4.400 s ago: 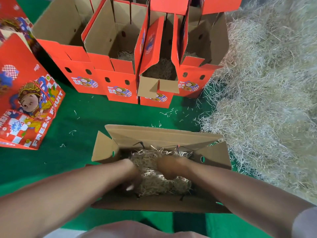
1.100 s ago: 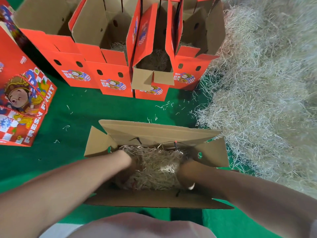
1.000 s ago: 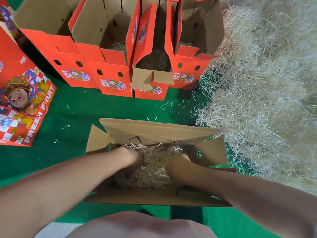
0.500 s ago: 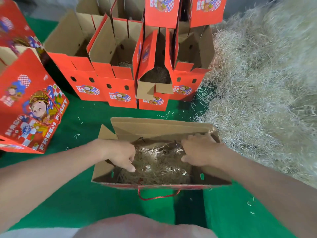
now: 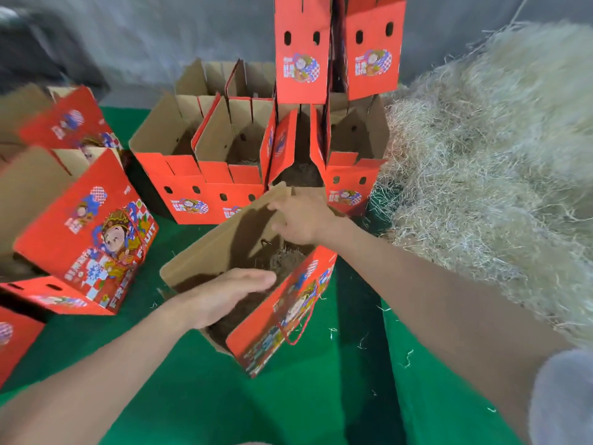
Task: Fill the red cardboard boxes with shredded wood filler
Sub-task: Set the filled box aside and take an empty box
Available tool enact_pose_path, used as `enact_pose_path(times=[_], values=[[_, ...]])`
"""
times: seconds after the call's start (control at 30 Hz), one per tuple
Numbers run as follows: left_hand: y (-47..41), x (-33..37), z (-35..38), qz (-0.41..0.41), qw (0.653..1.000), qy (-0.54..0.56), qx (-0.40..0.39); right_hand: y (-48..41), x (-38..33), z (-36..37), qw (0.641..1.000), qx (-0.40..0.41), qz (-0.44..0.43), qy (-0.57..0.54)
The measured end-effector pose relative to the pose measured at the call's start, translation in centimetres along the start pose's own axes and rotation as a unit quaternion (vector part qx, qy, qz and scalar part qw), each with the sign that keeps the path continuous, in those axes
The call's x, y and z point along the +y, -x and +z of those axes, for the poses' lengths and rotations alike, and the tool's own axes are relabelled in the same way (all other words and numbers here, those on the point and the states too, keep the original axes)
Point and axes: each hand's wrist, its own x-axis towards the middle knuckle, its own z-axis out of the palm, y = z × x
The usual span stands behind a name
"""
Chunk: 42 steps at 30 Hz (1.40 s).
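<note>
Since half a second ago the box (image 5: 282,316) has swung from square-on to slantwise, so its red printed side with the cord handle faces near-right, and both hands have come up out of it. Left hand (image 5: 221,300) lies flat over the box's near end, its fingers (image 5: 256,279) straight and together, reaching across the open top and gripping nothing. Right hand (image 5: 301,220) is at the far end, fingers (image 5: 279,226) bent over the brown flap there and seemingly holding that edge, though the thumb is hidden. Filler (image 5: 285,260) lies low inside the box, below and between the two sets of fingers. Just beyond the right fingers stands a row of open boxes (image 5: 199,191). Right of that hand a big pile (image 5: 481,187) of the same filler heaps up on the green mat (image 5: 337,396). Well left of the left fingers lie tipped boxes (image 5: 86,232)
</note>
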Motion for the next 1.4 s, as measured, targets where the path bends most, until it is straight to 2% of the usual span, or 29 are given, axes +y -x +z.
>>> enact_pose_path(times=[0.07,0.13,0.2,0.23,0.27,0.3,0.37,0.43,0.47,0.5,0.6,0.67,0.77,0.83,0.87,0.93,0.97,1.03,1.07,1.1,1.17,1.27,1.3,1.33,1.4], values=[[-0.6,0.3,1.5,0.025,0.992,-0.104,0.074,1.9,0.7,0.5,0.996,0.075,0.003,-0.043],[-1.2,0.8,2.6,0.066,0.974,-0.129,0.174,3.8,1.7,1.3,0.972,0.205,0.018,-0.110],[-1.7,1.2,3.0,0.095,0.965,-0.088,0.226,5.7,2.9,2.4,0.916,0.348,0.066,-0.190],[-2.0,1.3,3.2,0.101,0.964,-0.074,0.236,6.9,3.4,3.2,0.888,0.386,0.100,-0.228],[-2.2,1.4,3.5,0.106,0.962,-0.075,0.241,8.0,3.7,4.2,0.875,0.386,0.134,-0.258],[-2.4,1.5,3.9,0.110,0.960,-0.086,0.244,9.1,3.8,5.3,0.886,0.341,0.153,-0.274],[-2.9,1.7,5.1,0.111,0.956,-0.101,0.252,10.7,3.7,7.8,0.947,0.139,0.136,-0.256],[-3.6,2.1,6.2,0.103,0.959,-0.085,0.250,11.6,2.8,9.9,0.971,-0.071,0.069,-0.218],[-3.8,2.5,6.7,0.098,0.962,-0.082,0.243,11.7,2.1,10.6,0.974,-0.122,0.037,-0.188],[-4.0,2.8,7.2,0.097,0.963,-0.088,0.236,11.6,1.3,11.0,0.977,-0.138,0.023,-0.159],[-4.4,3.3,7.4,0.108,0.956,-0.152,0.227,11.0,0.2,11.9,0.986,-0.121,0.010,-0.112],[-4.3,3.3,6.9,0.107,0.953,-0.188,0.213,11.5,1.1,12.7,0.984,-0.162,0.016,-0.074],[-4.4,3.3,6.2,0.096,0.944,-0.244,0.199,13.6,4.0,14.2,0.957,-0.255,0.132,-0.050],[-4.6,3.4,6.1,0.110,0.930,-0.292,0.193,14.5,5.8,14.2,0.946,-0.251,0.185,-0.091],[-4.6,3.5,6.1,0.122,0.922,-0.314,0.188,14.4,6.6,13.8,0.952,-0.209,0.184,-0.127],[-4.2,3.8,5.6,0.155,0.899,-0.376,0.162,13.4,8.3,11.9,0.949,-0.042,0.209,-0.234],[-3.8,4.0,5.3,0.175,0.879,-0.422,0.139,12.8,9.0,10.5,0.916,0.050,0.252,-0.308],[-3.1,4.2,3.9,0.206,0.827,-0.511,0.110,11.6,10.2,7.7,0.803,0.169,0.333,-0.465],[-2.6,4.1,3.0,0.203,0.807,-0.543,0.110,11.1,10.6,6.6,0.751,0.181,0.354,-0.528],[-2.0,4.0,2.1,0.188,0.791,-0.569,0.121,10.7,10.8,6.0,0.727,0.162,0.362,-0.561],[-1.4,3.6,0.3,0.149,0.765,-0.603,0.167,10.4,10.3,5.5,0.731,0.101,0.353,-0.576],[-1.0,3.4,-1.5,0.133,0.757,-0.580,0.270,10.3,9.3,6.0,0.756,0.053,0.329,-0.563],[-0.9,3.3,-1.6,0.138,0.747,-0.586,0.282,10.2,9.1,6.5,0.767,0.038,0.324,-0.553],[-0.9,3.1,-1.3,0.143,0.738,-0.600,0.273,10.0,8.9,7.0,0.779,0.024,0.320,-0.539],[-1.0,2.4,0.2,0.155,0.744,-0.611,0.220,9.9,8.6,7.9,0.805,0.013,0.304,-0.509]])
